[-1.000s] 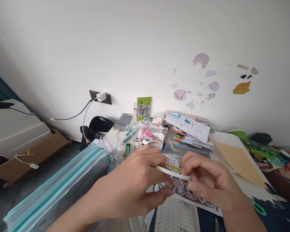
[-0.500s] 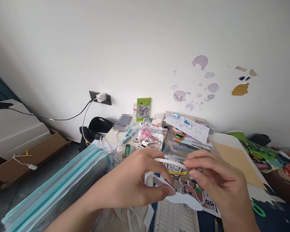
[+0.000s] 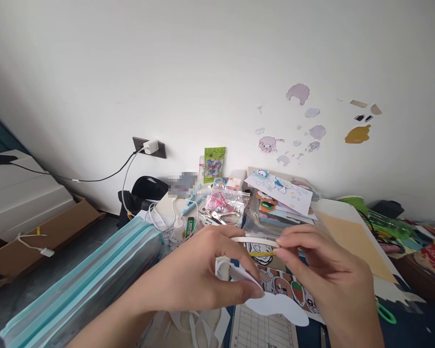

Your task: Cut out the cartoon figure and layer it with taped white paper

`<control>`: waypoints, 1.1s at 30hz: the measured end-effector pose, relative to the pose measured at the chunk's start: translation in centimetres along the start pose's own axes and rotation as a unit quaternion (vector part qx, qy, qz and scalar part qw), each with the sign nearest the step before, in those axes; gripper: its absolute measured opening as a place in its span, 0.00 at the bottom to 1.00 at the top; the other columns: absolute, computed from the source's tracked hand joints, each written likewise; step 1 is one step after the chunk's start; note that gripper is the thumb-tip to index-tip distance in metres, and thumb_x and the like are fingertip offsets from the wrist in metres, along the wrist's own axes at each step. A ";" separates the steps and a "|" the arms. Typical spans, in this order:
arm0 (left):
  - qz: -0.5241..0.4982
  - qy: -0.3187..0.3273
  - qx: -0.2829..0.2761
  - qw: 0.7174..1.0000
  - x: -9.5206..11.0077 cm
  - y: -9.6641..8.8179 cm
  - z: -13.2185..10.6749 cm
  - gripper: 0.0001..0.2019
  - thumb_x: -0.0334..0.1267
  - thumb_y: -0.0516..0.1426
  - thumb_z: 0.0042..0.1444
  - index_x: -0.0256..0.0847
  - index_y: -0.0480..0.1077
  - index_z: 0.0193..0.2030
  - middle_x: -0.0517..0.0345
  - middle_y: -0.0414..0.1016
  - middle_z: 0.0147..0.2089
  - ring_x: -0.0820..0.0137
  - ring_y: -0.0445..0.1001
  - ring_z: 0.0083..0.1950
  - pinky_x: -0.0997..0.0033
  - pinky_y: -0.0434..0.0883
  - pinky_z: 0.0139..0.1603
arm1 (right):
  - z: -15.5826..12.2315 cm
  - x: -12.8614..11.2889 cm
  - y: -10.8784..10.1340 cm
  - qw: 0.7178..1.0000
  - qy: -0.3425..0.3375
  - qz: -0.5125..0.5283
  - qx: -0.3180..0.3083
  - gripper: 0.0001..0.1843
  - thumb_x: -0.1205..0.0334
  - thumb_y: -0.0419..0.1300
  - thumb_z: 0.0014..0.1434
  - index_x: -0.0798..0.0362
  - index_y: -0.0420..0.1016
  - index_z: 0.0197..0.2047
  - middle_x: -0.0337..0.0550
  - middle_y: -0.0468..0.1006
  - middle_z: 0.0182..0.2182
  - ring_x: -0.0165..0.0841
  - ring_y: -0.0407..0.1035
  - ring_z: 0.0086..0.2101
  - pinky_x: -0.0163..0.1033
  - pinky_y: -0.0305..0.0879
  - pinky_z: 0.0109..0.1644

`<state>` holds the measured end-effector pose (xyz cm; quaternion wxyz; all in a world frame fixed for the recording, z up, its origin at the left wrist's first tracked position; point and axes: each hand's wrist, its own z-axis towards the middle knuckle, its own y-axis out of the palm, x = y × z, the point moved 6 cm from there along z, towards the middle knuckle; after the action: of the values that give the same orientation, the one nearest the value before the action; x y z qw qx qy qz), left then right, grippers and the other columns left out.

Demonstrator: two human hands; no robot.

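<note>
My left hand pinches a white paper cutout with a wavy edge between thumb and finger. Above the cutout is a thin ring, white with a yellow inner side, that looks like a narrow roll of tape; its left end is by my left fingers, which partly hide it. On the ring's right end, the thumb and fingertips of my right hand are closed. Below both hands lie a sheet of printed cartoon characters and a gridded board.
A clear, teal-edged zip pouch lies at left. Behind my hands are a bag of pink pieces, a light blue pen-like tool and a stack of drawings. Green-handled scissors rest at right. Paper cutouts stick to the wall.
The ring has tilted and now shows as a flatter, narrower loop. My right fingertips have shifted slightly left along it. The white cutout has dipped a little lower and to the right.
</note>
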<state>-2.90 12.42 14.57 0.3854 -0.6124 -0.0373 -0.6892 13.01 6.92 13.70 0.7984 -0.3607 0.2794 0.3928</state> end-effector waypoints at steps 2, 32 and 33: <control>-0.022 0.000 0.000 1.000 0.0 -0.1 0.1 0.02 0.30 0.65 0.52 0.38 0.79 0.29 0.61 0.76 0.28 0.72 0.73 0.35 0.76 0.68 0.39 | 0.1 0.0 0.1 1.000 0.012 0.014 0.002 0.07 0.65 0.65 0.59 0.41 0.77 0.33 0.33 0.75 0.32 0.27 0.68 0.28 0.26 0.67 0.27; -0.363 -0.083 -0.011 0.928 -2.7 0.5 1.3 0.04 0.26 0.66 0.46 0.38 0.80 0.27 0.64 0.72 0.23 0.79 0.66 0.26 0.79 0.68 0.33 | -0.3 2.4 0.5 0.967 0.134 0.182 0.119 0.05 0.57 0.74 0.49 0.41 0.85 0.31 0.38 0.79 0.26 0.28 0.67 0.21 0.28 0.64 0.18; -0.374 -0.088 -0.009 0.923 -2.8 0.6 1.4 0.04 0.26 0.65 0.46 0.38 0.80 0.26 0.64 0.72 0.23 0.79 0.66 0.26 0.78 0.67 0.32 | -0.2 2.4 0.4 0.964 0.129 0.193 0.128 0.04 0.57 0.74 0.48 0.42 0.84 0.30 0.38 0.79 0.27 0.28 0.67 0.21 0.28 0.65 0.19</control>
<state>-1.59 14.09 12.17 0.0891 -0.6154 -0.2912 -0.7270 13.92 7.92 11.72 0.7039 -0.2423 0.4925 0.4508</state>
